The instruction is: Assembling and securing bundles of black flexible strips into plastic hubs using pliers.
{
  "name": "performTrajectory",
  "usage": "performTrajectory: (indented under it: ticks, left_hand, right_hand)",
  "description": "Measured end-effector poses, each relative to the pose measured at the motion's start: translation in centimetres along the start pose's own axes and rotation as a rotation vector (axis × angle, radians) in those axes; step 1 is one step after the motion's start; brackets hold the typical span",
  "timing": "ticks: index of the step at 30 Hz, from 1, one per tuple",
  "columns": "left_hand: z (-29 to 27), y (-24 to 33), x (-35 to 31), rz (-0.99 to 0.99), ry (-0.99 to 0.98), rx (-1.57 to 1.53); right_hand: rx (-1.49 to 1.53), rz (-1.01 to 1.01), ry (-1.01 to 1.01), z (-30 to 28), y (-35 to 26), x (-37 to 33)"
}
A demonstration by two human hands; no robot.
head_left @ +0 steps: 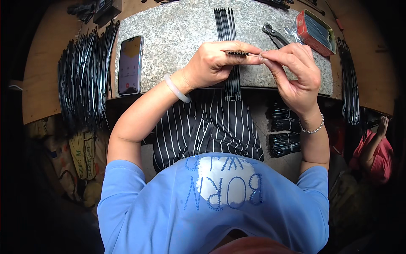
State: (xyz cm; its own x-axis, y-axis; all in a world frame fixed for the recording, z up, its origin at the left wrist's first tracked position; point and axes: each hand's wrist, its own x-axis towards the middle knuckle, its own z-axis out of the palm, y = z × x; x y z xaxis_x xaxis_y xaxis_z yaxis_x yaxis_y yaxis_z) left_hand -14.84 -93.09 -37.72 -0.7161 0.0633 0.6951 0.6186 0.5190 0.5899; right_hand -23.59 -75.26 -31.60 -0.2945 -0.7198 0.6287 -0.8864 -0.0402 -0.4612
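My left hand [213, 63] is curled, thumb and fingers pinching a small dark comb-like strip [236, 53] at its near end, held level over the grey stone slab [177, 34]. A pale bangle [176, 89] sits on that wrist.

My right hand [296, 70] comes in from the other side, fingertips pressed together on a thin wire-like piece [255, 55] that runs out of the strip's far end. The two hands nearly meet, the strip between them. A beaded bracelet [312, 128] is on the right wrist.

Directly under and beyond my left hand, a flat row of thin black rods [225, 23] lies on the slab, running away from me and also passing below the hand over the slab's near edge.

Beyond my right hand: dark pliers [272, 34], and just past them an open red tin [316, 31] with more rods inside.

Well out from my left hand, a phone [130, 64] lies face up on the slab, screen lit. Farther out that way, a big heap of long black rods [84, 72] on the wooden bench [42, 67].

Outside my right hand, another sheaf of black rods [349, 80] on the bench. Below that hand, near my right forearm, tied bundles of short black pieces [284, 131].

Striped cloth [207, 127] covers my lap under both hands.
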Motion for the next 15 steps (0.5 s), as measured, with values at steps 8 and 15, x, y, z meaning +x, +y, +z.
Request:
performTrajectory:
  ticks: [8,15]
  left_hand:
    - [0.03,0.06,-0.12,-0.013,-0.011,-0.01]
    - [0.11,-0.2,-0.12,0.002,0.008,-0.01]
  right_hand:
    - [0.013,0.026,0.027,0.41,0.18,0.09]
    - [0.052,0.04,0.029,0.54,0.17,0.15]
